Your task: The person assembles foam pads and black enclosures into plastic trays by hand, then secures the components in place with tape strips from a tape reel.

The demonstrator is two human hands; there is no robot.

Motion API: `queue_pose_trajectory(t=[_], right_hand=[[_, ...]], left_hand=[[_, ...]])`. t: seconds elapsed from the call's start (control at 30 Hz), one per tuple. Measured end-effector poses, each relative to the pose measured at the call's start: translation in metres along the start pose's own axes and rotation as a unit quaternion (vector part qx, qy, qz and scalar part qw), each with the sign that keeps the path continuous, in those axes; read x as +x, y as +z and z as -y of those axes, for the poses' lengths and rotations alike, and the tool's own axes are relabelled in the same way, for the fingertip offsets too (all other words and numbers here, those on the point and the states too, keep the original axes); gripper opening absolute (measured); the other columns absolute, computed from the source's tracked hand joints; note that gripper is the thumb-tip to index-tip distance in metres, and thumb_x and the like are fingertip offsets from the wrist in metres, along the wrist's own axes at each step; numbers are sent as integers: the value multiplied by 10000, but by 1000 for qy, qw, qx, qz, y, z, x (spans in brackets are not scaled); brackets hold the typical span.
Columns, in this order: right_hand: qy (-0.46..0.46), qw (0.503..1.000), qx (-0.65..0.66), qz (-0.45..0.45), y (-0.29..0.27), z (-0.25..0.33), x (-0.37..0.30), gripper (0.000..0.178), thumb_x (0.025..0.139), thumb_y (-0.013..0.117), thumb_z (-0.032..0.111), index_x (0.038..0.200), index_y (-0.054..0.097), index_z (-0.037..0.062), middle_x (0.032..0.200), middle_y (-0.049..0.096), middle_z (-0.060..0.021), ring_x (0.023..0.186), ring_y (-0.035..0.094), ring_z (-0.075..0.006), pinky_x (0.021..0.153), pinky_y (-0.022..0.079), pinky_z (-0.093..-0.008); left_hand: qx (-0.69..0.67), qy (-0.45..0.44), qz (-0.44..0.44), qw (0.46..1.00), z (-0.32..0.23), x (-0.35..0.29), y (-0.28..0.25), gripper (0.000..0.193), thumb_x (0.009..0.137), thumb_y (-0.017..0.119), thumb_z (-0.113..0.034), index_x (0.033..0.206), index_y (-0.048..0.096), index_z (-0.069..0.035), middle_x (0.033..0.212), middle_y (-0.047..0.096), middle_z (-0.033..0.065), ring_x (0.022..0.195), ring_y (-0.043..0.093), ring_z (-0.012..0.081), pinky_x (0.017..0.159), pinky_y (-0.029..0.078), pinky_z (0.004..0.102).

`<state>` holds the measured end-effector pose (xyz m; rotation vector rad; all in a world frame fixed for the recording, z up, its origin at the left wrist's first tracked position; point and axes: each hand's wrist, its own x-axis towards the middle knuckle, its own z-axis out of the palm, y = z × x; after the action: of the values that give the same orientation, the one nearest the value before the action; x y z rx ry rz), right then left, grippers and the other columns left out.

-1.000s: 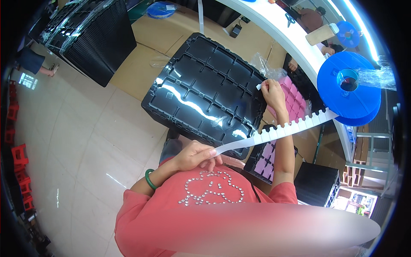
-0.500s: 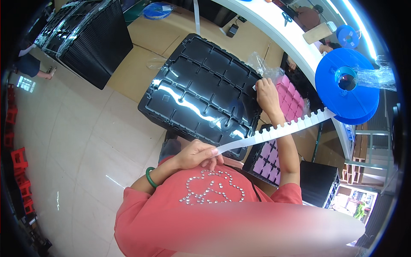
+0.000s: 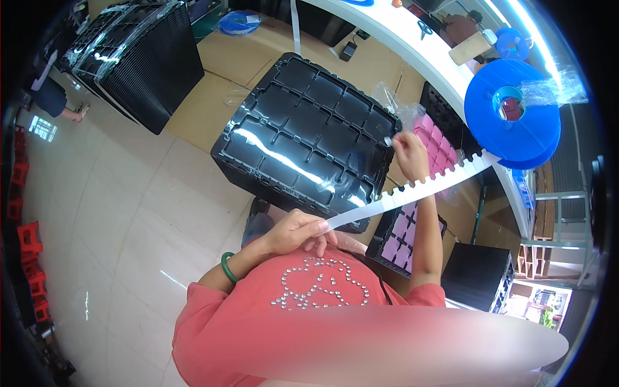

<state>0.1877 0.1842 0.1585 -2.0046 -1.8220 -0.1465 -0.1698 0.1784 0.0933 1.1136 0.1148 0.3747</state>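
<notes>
A white strip (image 3: 371,209) with a notched edge runs down from a blue reel (image 3: 478,113) at the right. My left hand (image 3: 296,232) lies in front of my body, with thumb and fingers closed on the strip's near end. Across the strip, my right hand (image 3: 411,156) is curled in a pinch by the right edge of a stack of glossy black compartment trays (image 3: 309,122). A small white piece (image 3: 388,140) shows at its fingertips, against the top tray's edge. My right forearm passes beneath the strip.
Pink trays (image 3: 438,143) stand beyond my right hand, with crumpled clear film (image 3: 389,98) nearby. A mauve compartment tray (image 3: 396,245) lies right of my body. A tall black tray stack (image 3: 151,68) stands back left. A white curved counter (image 3: 393,32) holds scissors (image 3: 424,29).
My right hand has drawn slightly nearer and right, away from the top tray's edge, its fingers more curled. My left hand keeps its hold on the strip. The view has shifted a little.
</notes>
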Motion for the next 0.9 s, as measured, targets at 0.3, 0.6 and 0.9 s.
queue_pose_trajectory(t=[0.3,0.6,0.9], right_hand=[[154,917,343,131,-61,61,-165,258,848,748,133,1069,687,13,926,667,-18,775,578,-94,713,466,-256],[58,640,746,176,-21,106,-117,241,910,704,167,1083,651,9,993,635,-72,786,552,-114,663,445,-239],[97,810,567,111,-4,99,-73,99,897,670,113,967,655,44,869,614,3,741,537,-55,622,409,-212]], left_hand=[[-10,-15,-16,1000,17,-17,22,476,1039,397,-302,950,704,50,675,681,114,517,538,85,516,408,205],[-44,-40,-37,998,21,-39,49,494,1037,394,-306,937,692,75,663,677,129,506,546,99,526,439,213],[-22,41,-96,994,9,-59,34,462,1049,401,-296,974,695,53,683,675,109,558,540,92,565,433,213]])
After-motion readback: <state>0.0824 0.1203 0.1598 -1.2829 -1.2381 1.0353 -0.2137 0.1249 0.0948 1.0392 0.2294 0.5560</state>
